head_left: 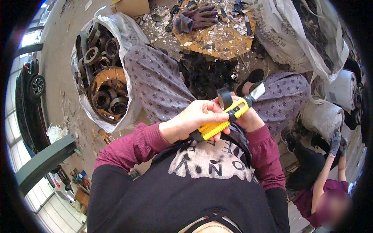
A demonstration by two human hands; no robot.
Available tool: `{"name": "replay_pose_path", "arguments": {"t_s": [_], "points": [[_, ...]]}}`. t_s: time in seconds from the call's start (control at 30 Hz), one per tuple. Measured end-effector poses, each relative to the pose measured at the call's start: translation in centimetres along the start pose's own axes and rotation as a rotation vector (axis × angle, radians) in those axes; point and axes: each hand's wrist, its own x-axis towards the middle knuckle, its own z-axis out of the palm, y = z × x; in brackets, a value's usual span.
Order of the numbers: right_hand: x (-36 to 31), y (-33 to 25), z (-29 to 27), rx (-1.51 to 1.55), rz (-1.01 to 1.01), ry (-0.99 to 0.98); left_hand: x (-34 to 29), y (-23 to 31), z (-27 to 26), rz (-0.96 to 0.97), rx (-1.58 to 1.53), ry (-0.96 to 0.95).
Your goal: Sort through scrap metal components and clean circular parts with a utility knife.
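Note:
In front of my torso is a yellow and black utility knife [219, 126], slanting up to the right with its wide blade [257, 91] out past the black tip. My left hand [190, 118] is closed on the handle, its thumb pressed against the knife's middle. From beneath and behind, my right hand [248, 118] grips the same knife; part of its fingers is hidden. A black ring [224, 98] stands between the fingers just beyond the knife, and which hand supports it is unclear.
By my left knee stands a white sack [134, 33] full of dark rings. Scraps and a glove [196, 17] lie on a yellowish board [210, 48] ahead. More sacks [278, 39] stand at right, where a gloved co-worker [322, 194] handles a white bundle [324, 116].

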Motion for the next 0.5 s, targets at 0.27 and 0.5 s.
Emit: {"name": "replay_pose_path", "arguments": {"t_s": [0.27, 0.5], "points": [[1.8, -2.9, 1.1, -0.007, 0.221, -0.117, -0.1, -1.5, -0.5, -0.196, -0.138, -0.098], [1.6, -1.0, 0.9, 0.257, 0.173, -0.133, -0.4, -0.3, 0.1, -0.068, 0.079, -0.137]]}}
